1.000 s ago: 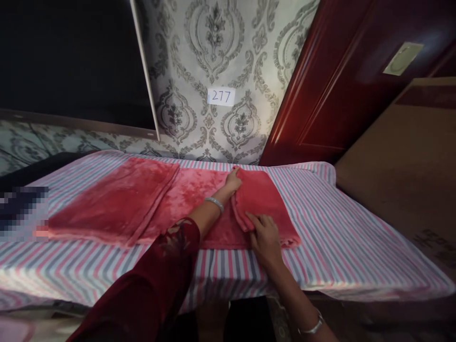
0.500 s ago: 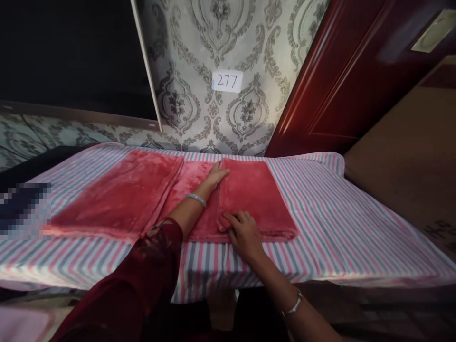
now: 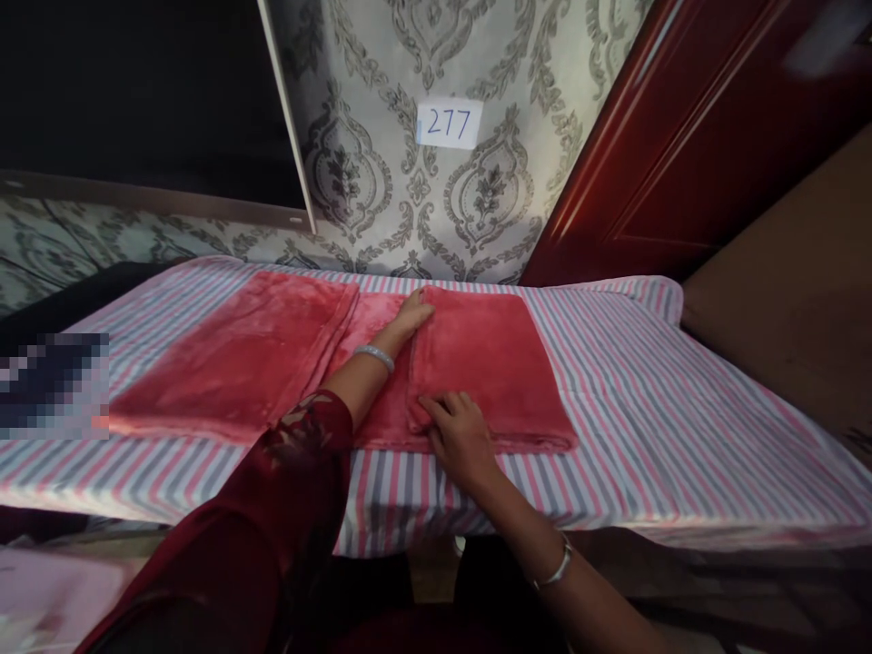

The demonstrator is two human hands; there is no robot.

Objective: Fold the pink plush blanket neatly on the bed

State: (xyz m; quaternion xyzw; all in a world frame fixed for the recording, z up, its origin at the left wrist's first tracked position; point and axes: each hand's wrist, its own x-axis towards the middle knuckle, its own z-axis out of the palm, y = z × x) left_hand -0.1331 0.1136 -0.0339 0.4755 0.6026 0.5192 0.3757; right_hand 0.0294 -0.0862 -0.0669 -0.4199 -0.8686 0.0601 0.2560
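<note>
A coral-red plush blanket [image 3: 490, 354] lies on the table with its left and right sides folded inward, leaving a lower strip between the two folded parts. My left hand [image 3: 414, 315] is closed at the far inner corner of the right folded part. At the near inner corner of that same part, my right hand [image 3: 463, 436] pinches the blanket's edge between thumb and fingers. Both hands rest low on the cloth, and some fingertips are hidden by the hands and the fabric.
A striped sheet [image 3: 633, 409] covers the table. Behind it are a patterned wall with a paper label [image 3: 450, 123] and a dark screen [image 3: 143, 100] at left. A red wooden door [image 3: 647, 163] and a brown board [image 3: 797, 245] stand at right.
The inner edge of the right folded part has shifted slightly left with both hands on it. My view has tilted down and turned a little to the left.
</note>
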